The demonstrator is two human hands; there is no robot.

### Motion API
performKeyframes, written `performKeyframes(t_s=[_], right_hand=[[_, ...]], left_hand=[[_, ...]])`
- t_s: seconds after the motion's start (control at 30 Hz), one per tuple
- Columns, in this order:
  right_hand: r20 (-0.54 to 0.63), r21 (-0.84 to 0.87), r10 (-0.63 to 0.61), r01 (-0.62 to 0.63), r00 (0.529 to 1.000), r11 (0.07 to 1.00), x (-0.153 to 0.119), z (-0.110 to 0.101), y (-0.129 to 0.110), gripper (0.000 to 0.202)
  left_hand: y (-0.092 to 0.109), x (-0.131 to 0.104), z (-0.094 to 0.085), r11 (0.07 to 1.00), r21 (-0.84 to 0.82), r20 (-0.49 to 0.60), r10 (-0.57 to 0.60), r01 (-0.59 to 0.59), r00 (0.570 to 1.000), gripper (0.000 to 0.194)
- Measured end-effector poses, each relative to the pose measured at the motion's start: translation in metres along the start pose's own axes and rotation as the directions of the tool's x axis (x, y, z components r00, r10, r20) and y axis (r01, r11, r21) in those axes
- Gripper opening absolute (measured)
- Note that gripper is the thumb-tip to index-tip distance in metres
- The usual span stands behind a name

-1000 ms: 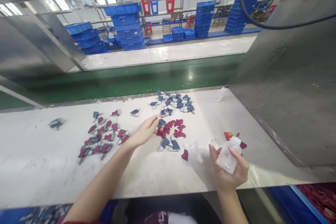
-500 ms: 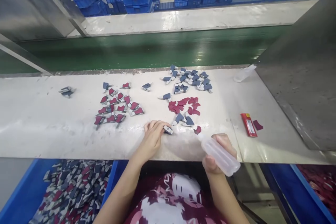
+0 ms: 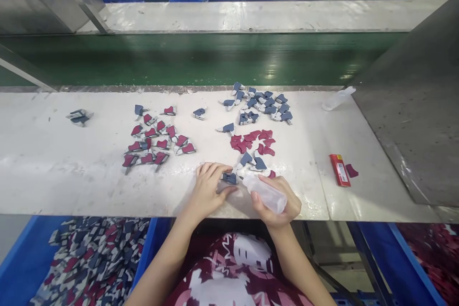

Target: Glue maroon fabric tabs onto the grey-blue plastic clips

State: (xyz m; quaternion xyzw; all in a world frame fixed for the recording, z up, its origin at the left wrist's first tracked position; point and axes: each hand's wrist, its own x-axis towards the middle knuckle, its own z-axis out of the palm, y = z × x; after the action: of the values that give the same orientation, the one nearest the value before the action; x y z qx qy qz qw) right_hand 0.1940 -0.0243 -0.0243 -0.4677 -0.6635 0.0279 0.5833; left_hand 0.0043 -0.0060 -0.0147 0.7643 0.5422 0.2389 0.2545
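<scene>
Between the fingers and thumb of my left hand (image 3: 208, 190) is a blue-and-grey part (image 3: 230, 179), held low over the table's front. My right hand (image 3: 278, 201) grips a translucent bottle (image 3: 266, 194), its dark tip at the right end of that part. Just behind lie two blue-topped parts (image 3: 259, 164), and a red piece (image 3: 272, 174) shows partly behind the bottle. Farther back are loose red pieces (image 3: 247, 141) and a cluster of blue-topped parts (image 3: 268, 103). Red-topped grey parts (image 3: 162, 144) form a group on the left.
A red packet (image 3: 340, 170) lies on the right beside one red piece (image 3: 352, 170). Another translucent bottle (image 3: 339, 98) lies near the metal panel (image 3: 412, 105). Blue bins (image 3: 25, 253) below the table edge hold many parts. A green belt (image 3: 215, 60) runs behind.
My right hand has brought the bottle left, its tip now at the held part. That part has turned from its silvery side to its blue side. The camera view has shifted slightly.
</scene>
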Motion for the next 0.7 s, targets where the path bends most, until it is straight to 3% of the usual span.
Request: performKeyframes(t_s=[0.27,0.7], right_hand=[[0.088,-0.022,-0.031,0.033,0.996,0.999,0.0032,0.0017,-0.0025,0.027],[0.092,-0.076,-0.01,0.017,0.996,0.997,0.0027,0.0032,-0.0019,0.023]], left_hand=[[-0.0064,0.0027,0.0058,0.996,-0.084,-0.109,-0.041,0.032,0.993,0.032],[-0.0079,0.0028,0.0088,0.993,-0.108,-0.114,-0.065,0.053,0.991,0.032]])
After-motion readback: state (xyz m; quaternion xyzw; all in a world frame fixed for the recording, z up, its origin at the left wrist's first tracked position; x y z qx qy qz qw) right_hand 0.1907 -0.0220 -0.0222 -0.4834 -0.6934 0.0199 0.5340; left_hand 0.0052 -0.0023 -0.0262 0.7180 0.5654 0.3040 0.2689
